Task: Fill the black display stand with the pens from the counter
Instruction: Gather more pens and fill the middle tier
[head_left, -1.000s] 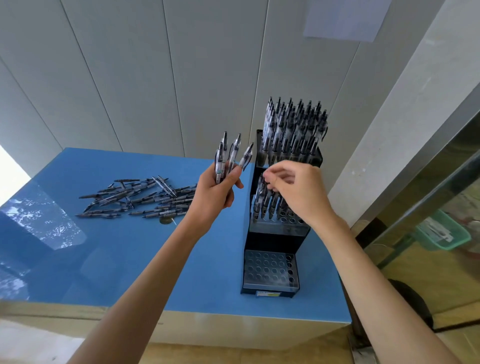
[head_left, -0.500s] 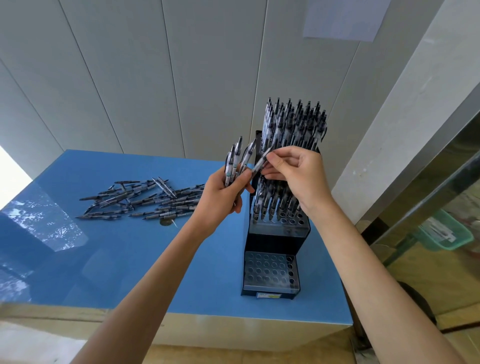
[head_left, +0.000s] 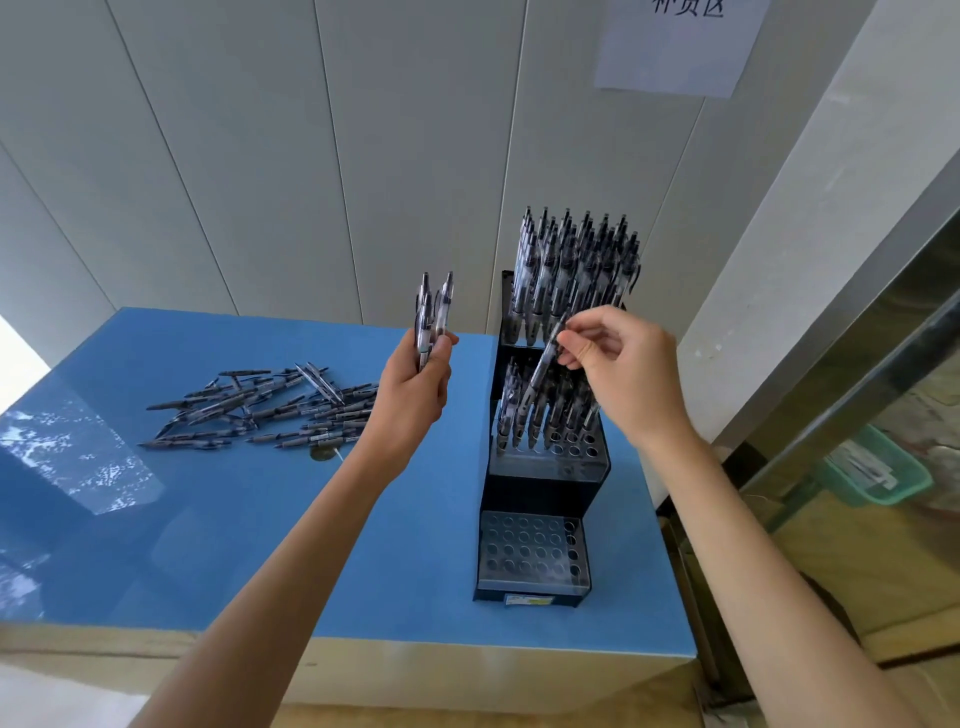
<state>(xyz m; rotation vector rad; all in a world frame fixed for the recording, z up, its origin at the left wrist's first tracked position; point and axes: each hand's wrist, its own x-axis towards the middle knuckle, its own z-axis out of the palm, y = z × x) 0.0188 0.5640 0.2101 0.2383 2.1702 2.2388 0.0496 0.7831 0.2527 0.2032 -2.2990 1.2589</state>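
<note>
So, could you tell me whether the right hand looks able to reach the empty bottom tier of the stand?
Probably yes: the bottom tier lies open, nothing above it, though the right hand pinches a pen.

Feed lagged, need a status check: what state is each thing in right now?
Top tier: full.
Middle tier: partly filled.
Bottom tier: empty.
Right hand: pinching one tilted pen.
Left hand: holding a bunch of pens.
Pen pile: loose on counter.

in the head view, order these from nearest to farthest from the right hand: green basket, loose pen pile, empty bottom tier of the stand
1. Empty bottom tier of the stand, below the right hand.
2. Green basket, lower right, off the counter.
3. Loose pen pile, far left on the counter.
</note>
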